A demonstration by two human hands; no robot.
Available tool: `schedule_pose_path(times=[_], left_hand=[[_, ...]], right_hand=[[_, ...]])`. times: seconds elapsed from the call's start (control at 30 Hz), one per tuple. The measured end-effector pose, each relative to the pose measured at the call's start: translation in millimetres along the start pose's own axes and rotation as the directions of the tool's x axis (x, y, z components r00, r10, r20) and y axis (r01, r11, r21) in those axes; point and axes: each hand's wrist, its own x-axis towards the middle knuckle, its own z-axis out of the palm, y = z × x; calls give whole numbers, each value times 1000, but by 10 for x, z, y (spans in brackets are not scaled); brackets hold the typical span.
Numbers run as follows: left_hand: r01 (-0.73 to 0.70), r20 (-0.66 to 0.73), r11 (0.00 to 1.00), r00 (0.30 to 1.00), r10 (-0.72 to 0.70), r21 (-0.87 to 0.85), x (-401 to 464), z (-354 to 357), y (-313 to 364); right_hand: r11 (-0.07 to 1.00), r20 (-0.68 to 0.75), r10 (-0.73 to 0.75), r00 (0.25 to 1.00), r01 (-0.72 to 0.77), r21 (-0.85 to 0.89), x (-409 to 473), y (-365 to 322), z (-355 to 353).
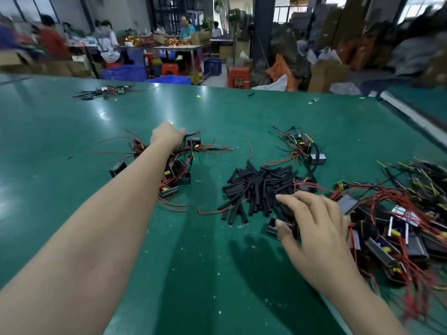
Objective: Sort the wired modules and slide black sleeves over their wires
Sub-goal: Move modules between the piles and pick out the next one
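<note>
My left hand (167,136) reaches far out over a cluster of wired modules (176,170) with red wires and grips a module by its black-sleeved wire (191,136) at the cluster's far side. A pile of short black sleeves (258,189) lies in the middle of the green table (121,117). At its near right edge, my right hand (312,223) rests with curled fingers on a small black module (274,228), thumb and fingers around it. A big heap of modules (399,228) with red wires lies right of that hand.
A small group of modules (302,146) sits behind the sleeve pile. Another wire bundle (104,91) lies at the table's far left. Yellow-tipped wires (423,175) spread at the far right. People work at tables beyond the far edge, among crates, stools and boxes.
</note>
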Motion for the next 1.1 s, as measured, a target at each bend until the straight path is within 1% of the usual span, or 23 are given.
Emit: schedule_pose_path(times=[0.07, 0.13, 0.2, 0.27, 0.3, 0.37, 0.4, 0.43, 0.47, 0.5, 0.53, 0.57, 0.6, 0.63, 0.7, 0.73, 0.8, 0.83, 0.9, 0.93, 1.0, 1.1], left_hand=[[-3, 20, 1000, 1000, 3, -6, -7, 58, 44], [-14, -38, 1000, 999, 14, 0, -58, 73, 112], [-62, -102, 996, 992, 69, 64, -174, 63, 201], [-146, -107, 983, 982, 157, 109, -364, 76, 307], [-187, -93, 978, 976, 196, 95, -491, 101, 361], [-274, -59, 962, 960, 274, -5, -781, 197, 472], [-319, -39, 944, 948, 316, -86, -945, 263, 530], [-358, -22, 917, 933, 360, -175, -1120, 333, 586], [-392, -15, 882, 916, 402, -262, -1304, 398, 637], [-420, -20, 840, 897, 441, -345, -1492, 450, 691], [-443, -35, 791, 880, 475, -422, -1680, 487, 747], [-458, -50, 737, 863, 503, -497, -1858, 513, 803], [-460, -57, 681, 849, 525, -569, -2017, 536, 858], [-445, -54, 631, 841, 539, -636, -2151, 564, 916], [-373, -20, 551, 841, 541, -746, -2359, 641, 1010], [-327, -2, 511, 844, 536, -795, -2446, 684, 1045], [-254, 12, 422, 846, 533, -870, -2617, 763, 1101], [-245, -3, 374, 840, 543, -894, -2697, 800, 1112], [-275, -57, 293, 811, 582, -916, -2830, 881, 1098], [-288, -71, 270, 792, 606, -919, -2874, 926, 1068], [-279, -51, 260, 767, 640, -924, -2923, 1003, 975], [-278, 2, 325, 757, 654, -904, -2938, 1080, 856]], right_hand=[[1000, 6, 16, 1000, -16, -6, -6, 8, 19], [1000, 16, 27, 1000, -27, 14, -3, 2, 20], [998, 42, 44, 998, -45, 38, -1, 2, 8], [990, 102, 85, 991, -95, 101, 9, 8, -29], [983, 135, 98, 986, -117, 141, 19, 8, -62], [962, 160, 91, 983, -129, 241, 56, 33, -148], [937, 164, 100, 981, -148, 317, 78, 51, -194], [888, 175, 131, 976, -194, 417, 93, 74, -239], [807, 201, 184, 962, -265, 527, 109, 94, -288], [702, 235, 240, 942, -336, 628, 121, 119, -344], [613, 264, 289, 920, -390, 687, 124, 150, -396], [584, 286, 312, 906, -420, 694, 116, 184, -449], [613, 305, 306, 902, -432, 661, 99, 228, -500], [672, 331, 285, 899, -434, 600, 77, 284, -551], [803, 408, 256, 876, -428, 414, 32, 396, -646], [845, 433, 261, 863, -420, 330, 16, 448, -692], [885, 440, 285, 852, -410, 220, -5, 537, -781], [905, 434, 287, 854, -390, 168, -16, 574, -821], [951, 436, 270, 858, -309, 19, -28, 653, -888], [962, 461, 264, 847, -267, -61, -32, 698, -915], [963, 524, 267, 809, -202, -178, -42, 798, -953], [947, 567, 291, 771, -146, -287, -31, 960, -1007]])
